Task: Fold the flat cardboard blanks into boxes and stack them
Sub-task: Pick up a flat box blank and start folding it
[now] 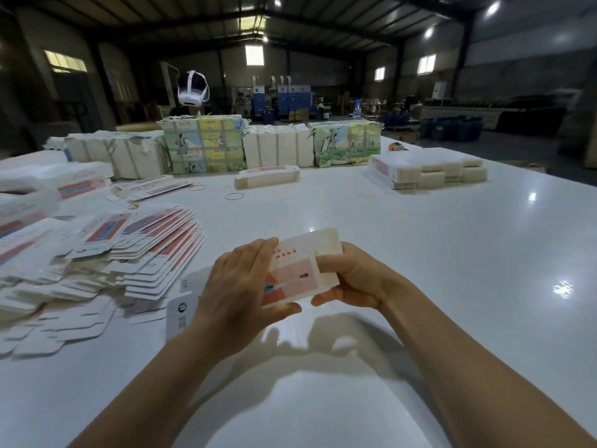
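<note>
Both hands hold one white and red cardboard blank [298, 270] in the air above the white table [436, 253]. My left hand [239, 286] grips its left end, fingers over the top edge and thumb under the bottom edge. My right hand [349, 279] grips its right end, fingers curled over a flap that bends away from me. A fanned pile of flat blanks [142, 250] lies to the left. A stack of folded boxes [429, 171] stands at the far right of the table.
Wrapped bundles of printed card [203, 145] line the table's far edge. One folded box [266, 176] lies in front of them, with rubber bands [234, 196] nearby. Loose blanks [181, 312] lie under my left wrist. A white headset [192, 88] shows behind the bundles.
</note>
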